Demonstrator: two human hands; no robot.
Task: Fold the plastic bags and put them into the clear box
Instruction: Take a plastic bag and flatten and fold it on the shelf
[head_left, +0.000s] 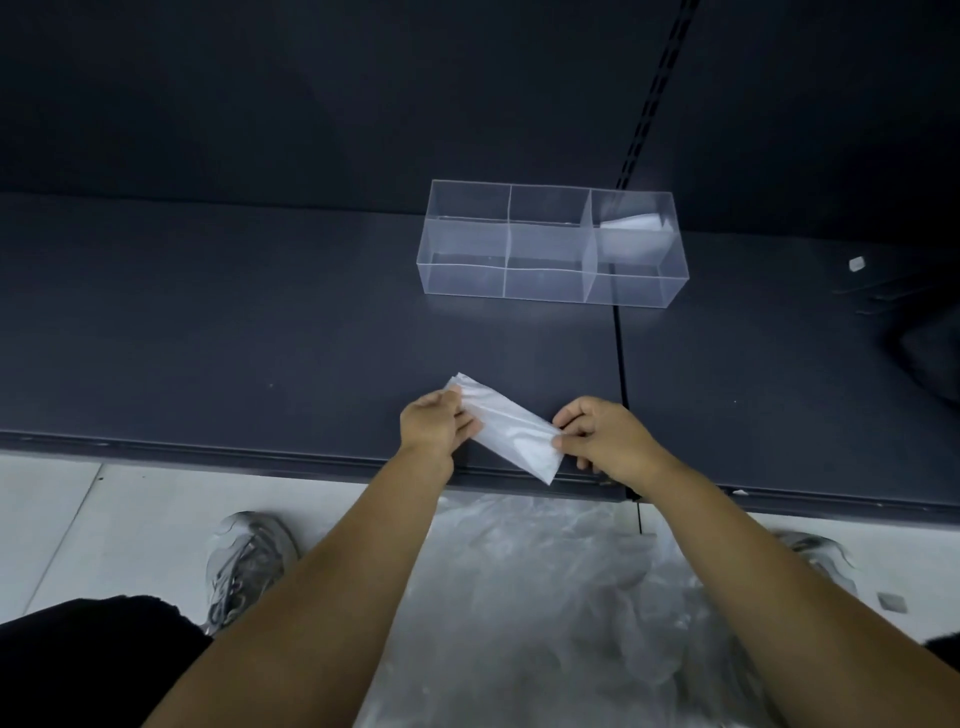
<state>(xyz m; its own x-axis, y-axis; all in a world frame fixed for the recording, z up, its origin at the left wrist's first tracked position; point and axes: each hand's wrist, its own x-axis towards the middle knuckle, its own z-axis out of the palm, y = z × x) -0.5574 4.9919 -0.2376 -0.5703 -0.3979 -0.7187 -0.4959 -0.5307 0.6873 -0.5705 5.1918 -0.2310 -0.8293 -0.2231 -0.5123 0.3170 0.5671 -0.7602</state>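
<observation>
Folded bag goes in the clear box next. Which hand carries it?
Likely left. The left hand grips the far end of the folded bag, in line with the empty left and middle compartments of the clear box; the right hand only pinches the near corner.

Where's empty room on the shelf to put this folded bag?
The shelf is bare left of the clear box, and between it and the folded bag. The box's left and middle sections look empty; the right one holds a bag. Loose bags crowd the floor.
</observation>
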